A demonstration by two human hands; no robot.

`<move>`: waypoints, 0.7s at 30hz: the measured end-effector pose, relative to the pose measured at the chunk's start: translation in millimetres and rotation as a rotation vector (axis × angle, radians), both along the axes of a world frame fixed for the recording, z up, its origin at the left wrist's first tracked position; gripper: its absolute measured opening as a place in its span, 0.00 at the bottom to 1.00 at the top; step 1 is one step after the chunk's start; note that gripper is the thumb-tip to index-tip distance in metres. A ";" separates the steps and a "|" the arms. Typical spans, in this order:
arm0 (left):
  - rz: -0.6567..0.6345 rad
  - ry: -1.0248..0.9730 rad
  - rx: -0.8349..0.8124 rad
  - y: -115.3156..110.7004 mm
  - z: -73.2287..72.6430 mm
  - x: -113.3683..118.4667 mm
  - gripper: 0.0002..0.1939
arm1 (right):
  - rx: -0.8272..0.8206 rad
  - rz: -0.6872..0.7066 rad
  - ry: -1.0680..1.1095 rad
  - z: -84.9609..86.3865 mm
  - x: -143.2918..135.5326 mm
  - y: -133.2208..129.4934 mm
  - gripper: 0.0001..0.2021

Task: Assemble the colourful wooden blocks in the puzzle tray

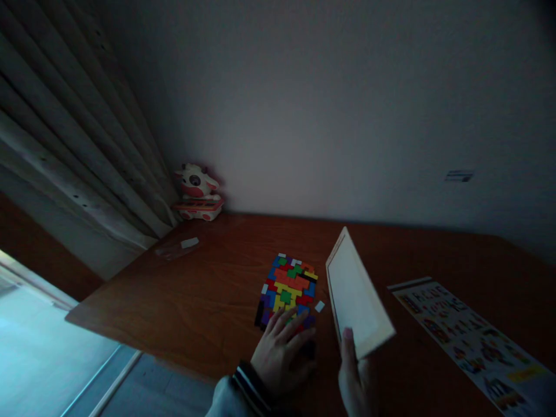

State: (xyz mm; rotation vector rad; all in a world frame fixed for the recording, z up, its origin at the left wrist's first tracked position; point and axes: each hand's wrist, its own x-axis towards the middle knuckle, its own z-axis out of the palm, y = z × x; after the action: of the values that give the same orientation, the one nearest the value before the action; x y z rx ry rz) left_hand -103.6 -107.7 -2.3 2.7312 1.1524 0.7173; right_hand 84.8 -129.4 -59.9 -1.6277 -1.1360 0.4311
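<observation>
Puzzle pieces (284, 284) lie packed together on the tabletop (208, 289), probably light, stiff and prone to slide apart; each seems best pinched by its edges. The left hand (280, 350) rests palm down over their near end, fingers spread, its grip released. The right hand (357, 373) grasps a pale tray (358, 295) by its lower end, thumb on its face, holding it steeply tilted.
</observation>
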 end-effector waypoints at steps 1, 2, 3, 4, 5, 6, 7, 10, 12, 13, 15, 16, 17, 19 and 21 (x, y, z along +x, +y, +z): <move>-0.021 0.016 -0.002 -0.8 0.8 7.8 0.26 | -0.021 -0.044 0.038 -0.8 7.4 -4.0 0.38; -0.050 0.030 -0.006 -1.8 1.4 15.3 0.25 | -0.033 -0.069 0.064 -1.2 14.4 -7.8 0.39; -0.080 0.041 -0.011 -2.7 1.7 21.9 0.24 | -0.042 -0.092 0.085 -1.4 21.0 -11.2 0.39; -0.106 0.052 -0.017 -3.6 1.7 27.3 0.23 | -0.046 -0.105 0.095 -1.4 27.2 -14.2 0.39; -0.119 0.061 -0.024 -4.3 1.6 31.3 0.22 | -0.048 -0.118 0.111 -1.2 32.9 -16.9 0.39; -0.111 0.065 -0.027 -4.8 1.3 33.6 0.21 | -0.046 -0.134 0.131 -1.0 38.2 -19.4 0.39; -0.082 0.064 -0.026 -5.2 0.7 34.4 0.20 | -0.040 -0.152 0.153 -0.6 43.1 -21.6 0.39; 0.060 0.054 -0.005 -4.9 -3.3 30.5 0.21 | -0.001 -0.206 0.223 1.8 56.0 -26.5 0.40; 0.141 0.067 0.018 -4.3 -8.3 26.9 0.25 | 0.017 -0.231 0.255 5.0 64.0 -28.1 0.42; 0.177 0.084 0.026 -4.1 -11.3 25.8 0.26 | 0.020 -0.238 0.272 7.2 68.3 -28.4 0.44; 0.235 0.124 0.035 -3.7 -17.6 25.7 0.25 | 0.030 -0.253 0.315 12.8 78.2 -28.7 0.46; 0.259 0.142 0.037 -3.5 -20.4 26.6 0.24 | 0.030 -0.252 0.341 16.0 83.9 -29.0 0.46; 0.280 0.154 0.039 -3.2 -22.6 27.8 0.24 | 0.031 -0.252 0.360 19.3 90.2 -29.6 0.45; 0.307 0.167 0.042 -2.0 -24.7 30.9 0.24 | -0.013 -0.219 0.364 26.3 104.2 -32.3 0.41; 0.323 0.170 0.046 0.6 -23.9 35.1 0.25 | -0.052 -0.229 0.342 32.2 119.1 -36.7 0.40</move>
State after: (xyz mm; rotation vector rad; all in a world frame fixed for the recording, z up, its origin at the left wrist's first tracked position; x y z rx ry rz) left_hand -68.5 -107.1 -26.2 2.7166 1.6596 0.5546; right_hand 203.8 -166.1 -27.7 -1.6308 -0.6799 0.5667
